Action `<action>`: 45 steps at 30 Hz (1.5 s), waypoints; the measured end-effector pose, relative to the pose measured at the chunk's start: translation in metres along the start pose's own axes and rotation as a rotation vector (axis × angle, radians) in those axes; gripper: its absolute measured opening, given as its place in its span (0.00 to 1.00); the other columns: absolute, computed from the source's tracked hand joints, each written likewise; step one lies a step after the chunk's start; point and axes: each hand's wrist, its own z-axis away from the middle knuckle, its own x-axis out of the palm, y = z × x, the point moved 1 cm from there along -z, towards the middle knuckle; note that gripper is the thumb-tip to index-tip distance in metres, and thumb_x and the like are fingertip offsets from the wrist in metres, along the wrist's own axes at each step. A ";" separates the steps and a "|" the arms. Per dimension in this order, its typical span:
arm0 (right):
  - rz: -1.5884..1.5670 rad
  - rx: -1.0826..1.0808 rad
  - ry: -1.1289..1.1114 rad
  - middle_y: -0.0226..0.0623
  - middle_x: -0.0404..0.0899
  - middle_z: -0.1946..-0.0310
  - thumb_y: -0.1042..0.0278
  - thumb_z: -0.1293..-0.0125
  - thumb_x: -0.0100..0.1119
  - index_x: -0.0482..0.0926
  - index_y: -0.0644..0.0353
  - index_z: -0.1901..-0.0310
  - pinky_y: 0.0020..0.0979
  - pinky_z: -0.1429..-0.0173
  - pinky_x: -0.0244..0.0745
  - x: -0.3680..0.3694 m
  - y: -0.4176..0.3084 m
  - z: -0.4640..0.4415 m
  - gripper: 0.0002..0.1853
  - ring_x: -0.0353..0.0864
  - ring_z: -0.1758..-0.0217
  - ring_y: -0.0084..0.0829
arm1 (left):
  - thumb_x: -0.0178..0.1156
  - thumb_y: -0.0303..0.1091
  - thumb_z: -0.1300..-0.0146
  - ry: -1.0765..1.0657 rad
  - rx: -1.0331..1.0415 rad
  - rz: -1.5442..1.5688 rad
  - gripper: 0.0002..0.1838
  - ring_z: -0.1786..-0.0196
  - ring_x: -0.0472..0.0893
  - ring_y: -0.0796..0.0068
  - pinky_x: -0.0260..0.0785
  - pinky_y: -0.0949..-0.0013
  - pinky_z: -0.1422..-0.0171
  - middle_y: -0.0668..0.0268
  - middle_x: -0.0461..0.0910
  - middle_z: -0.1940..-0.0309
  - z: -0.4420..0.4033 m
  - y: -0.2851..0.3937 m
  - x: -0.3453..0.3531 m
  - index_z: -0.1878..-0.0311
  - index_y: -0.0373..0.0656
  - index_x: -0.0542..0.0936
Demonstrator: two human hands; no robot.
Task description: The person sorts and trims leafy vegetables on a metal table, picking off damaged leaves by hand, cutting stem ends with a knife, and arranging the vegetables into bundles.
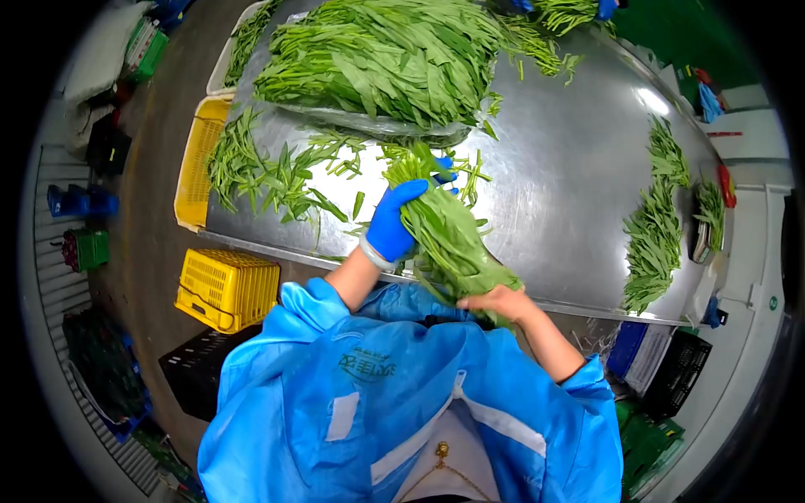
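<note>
My left hand (pixel 392 226), in a blue glove, is closed around the stem part of a bunch of water spinach (pixel 449 230). The bunch slants down to the right, over the table's near edge. At its leafy lower end, my bare right hand (pixel 496 303) has its fingers closed on the leaves; some fingertips are hidden. Just beyond the left hand, cut stem pieces and loose leaves (pixel 340 155) lie on the metal table (pixel 570 193). A large heap of water spinach (pixel 386 63) rests on clear plastic farther back.
Loose greens (pixel 243 159) lie at the table's left side, beside a yellow crate (pixel 197 159). Another yellow crate (pixel 226 285) stands below the near edge. Greens lie in a row (pixel 656 226) at the right. Another person's blue-gloved hand (pixel 605 8) shows at the far edge.
</note>
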 end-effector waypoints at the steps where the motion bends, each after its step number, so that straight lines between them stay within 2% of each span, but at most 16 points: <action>1: 0.014 -0.173 0.149 0.42 0.75 0.42 0.58 0.55 0.79 0.63 0.62 0.32 0.33 0.36 0.67 -0.007 -0.002 0.001 0.49 0.73 0.40 0.33 | 0.54 0.33 0.38 -0.033 -0.074 -0.064 0.31 0.37 0.74 0.57 0.63 0.55 0.29 0.53 0.73 0.39 0.000 0.008 -0.017 0.31 0.35 0.63; 2: 0.027 -0.350 0.300 0.42 0.77 0.44 0.59 0.56 0.79 0.64 0.61 0.32 0.31 0.36 0.67 -0.015 -0.003 0.003 0.48 0.73 0.40 0.33 | 0.54 0.29 0.37 -0.089 0.013 -0.199 0.30 0.37 0.74 0.59 0.64 0.56 0.30 0.55 0.74 0.41 -0.004 0.017 -0.017 0.31 0.38 0.63; 5: -0.041 -0.206 0.330 0.42 0.79 0.47 0.64 0.55 0.78 0.65 0.59 0.33 0.30 0.37 0.68 -0.037 0.004 0.002 0.46 0.74 0.41 0.32 | 0.55 0.26 0.35 0.147 -0.108 -0.310 0.25 0.46 0.80 0.67 0.75 0.66 0.43 0.60 0.77 0.46 -0.011 0.029 -0.075 0.34 0.39 0.66; 8: 0.480 0.275 0.484 0.45 0.81 0.51 0.69 0.52 0.74 0.68 0.60 0.36 0.34 0.39 0.71 -0.055 0.065 -0.051 0.39 0.79 0.44 0.38 | 0.60 0.27 0.36 0.501 0.030 -0.680 0.17 0.58 0.82 0.71 0.78 0.69 0.58 0.61 0.81 0.57 -0.029 -0.004 -0.176 0.44 0.36 0.76; 11: -0.046 -0.145 0.378 0.52 0.82 0.54 0.71 0.51 0.69 0.71 0.60 0.42 0.38 0.45 0.75 -0.060 0.074 -0.040 0.32 0.81 0.48 0.46 | 0.62 0.26 0.38 0.626 0.072 -0.494 0.15 0.59 0.83 0.71 0.78 0.74 0.60 0.61 0.81 0.58 -0.024 -0.003 -0.213 0.48 0.35 0.78; 14: 0.326 0.093 0.510 0.51 0.83 0.57 0.74 0.51 0.68 0.73 0.62 0.43 0.37 0.47 0.76 -0.060 0.056 -0.033 0.30 0.83 0.51 0.46 | 0.66 0.34 0.39 0.511 0.033 -0.600 0.21 0.60 0.80 0.78 0.71 0.75 0.59 0.63 0.80 0.56 -0.019 0.003 -0.183 0.43 0.42 0.77; 15: 0.444 0.225 0.501 0.42 0.83 0.56 0.77 0.52 0.68 0.73 0.63 0.41 0.33 0.45 0.74 -0.061 0.041 -0.034 0.32 0.82 0.51 0.35 | 0.68 0.39 0.41 0.501 -0.030 -0.768 0.29 0.58 0.78 0.80 0.68 0.74 0.56 0.67 0.80 0.55 -0.022 0.000 -0.176 0.36 0.47 0.73; 19: -0.088 -0.049 0.255 0.38 0.82 0.56 0.79 0.53 0.67 0.73 0.64 0.41 0.29 0.44 0.72 -0.054 0.015 -0.023 0.33 0.79 0.52 0.27 | 0.71 0.41 0.45 0.243 -0.334 -0.685 0.52 0.47 0.78 0.74 0.65 0.66 0.41 0.63 0.81 0.50 -0.020 -0.004 -0.132 0.24 0.48 0.48; 22: 0.094 -0.029 0.265 0.36 0.80 0.53 0.83 0.53 0.67 0.70 0.66 0.39 0.29 0.45 0.74 -0.055 -0.022 -0.003 0.35 0.78 0.52 0.27 | 0.68 0.31 0.44 0.003 -0.136 -0.719 0.31 0.54 0.79 0.75 0.70 0.72 0.46 0.65 0.82 0.56 -0.027 -0.018 -0.125 0.37 0.39 0.71; 25: -0.101 -0.024 0.279 0.36 0.80 0.54 0.83 0.53 0.68 0.69 0.68 0.38 0.29 0.43 0.72 -0.062 -0.036 0.032 0.36 0.77 0.51 0.27 | 0.66 0.23 0.47 0.260 0.027 -0.685 0.06 0.62 0.81 0.76 0.72 0.72 0.54 0.66 0.83 0.66 -0.031 0.039 -0.142 0.65 0.39 0.82; 28: -0.172 0.004 0.286 0.36 0.80 0.53 0.85 0.53 0.67 0.68 0.70 0.38 0.29 0.44 0.73 -0.068 -0.039 0.055 0.36 0.77 0.51 0.27 | 0.66 0.25 0.44 0.530 0.278 -0.506 0.09 0.64 0.81 0.74 0.74 0.71 0.57 0.64 0.83 0.66 -0.026 0.074 -0.169 0.59 0.38 0.81; 32: -0.141 -0.037 0.299 0.35 0.79 0.51 0.85 0.54 0.68 0.67 0.69 0.37 0.28 0.42 0.72 -0.056 -0.039 0.053 0.38 0.76 0.49 0.25 | 0.72 0.31 0.48 0.116 0.297 -1.042 0.18 0.53 0.79 0.73 0.71 0.71 0.49 0.63 0.79 0.54 -0.009 0.042 -0.070 0.53 0.39 0.81; 34: -0.137 -0.044 0.269 0.36 0.78 0.49 0.85 0.54 0.68 0.67 0.69 0.37 0.28 0.41 0.71 -0.047 -0.048 0.047 0.39 0.75 0.48 0.25 | 0.74 0.36 0.52 -0.281 0.615 -1.586 0.25 0.41 0.73 0.61 0.66 0.58 0.38 0.60 0.75 0.44 0.003 0.017 -0.020 0.49 0.44 0.80; 36: -0.217 -0.048 0.251 0.36 0.78 0.49 0.84 0.54 0.70 0.68 0.69 0.37 0.28 0.39 0.69 -0.043 -0.048 0.047 0.38 0.74 0.46 0.25 | 0.66 0.32 0.49 -0.420 0.828 -1.844 0.20 0.46 0.75 0.56 0.67 0.57 0.42 0.61 0.78 0.49 0.001 -0.010 -0.009 0.49 0.48 0.82; 42: -0.153 0.008 0.211 0.35 0.78 0.46 0.82 0.57 0.72 0.68 0.68 0.37 0.29 0.36 0.66 -0.046 -0.028 0.060 0.41 0.74 0.44 0.27 | 0.47 0.15 0.46 -0.213 0.351 -0.823 0.24 0.60 0.83 0.72 0.75 0.70 0.50 0.62 0.86 0.60 0.004 -0.008 -0.048 0.47 0.39 0.82; 45: -0.053 -0.030 0.235 0.35 0.77 0.47 0.82 0.57 0.72 0.67 0.68 0.37 0.30 0.36 0.67 -0.044 -0.018 0.071 0.41 0.74 0.44 0.26 | 0.46 0.19 0.41 0.402 0.253 -0.772 0.19 0.74 0.77 0.80 0.69 0.77 0.70 0.64 0.84 0.68 -0.006 0.033 -0.090 0.50 0.37 0.83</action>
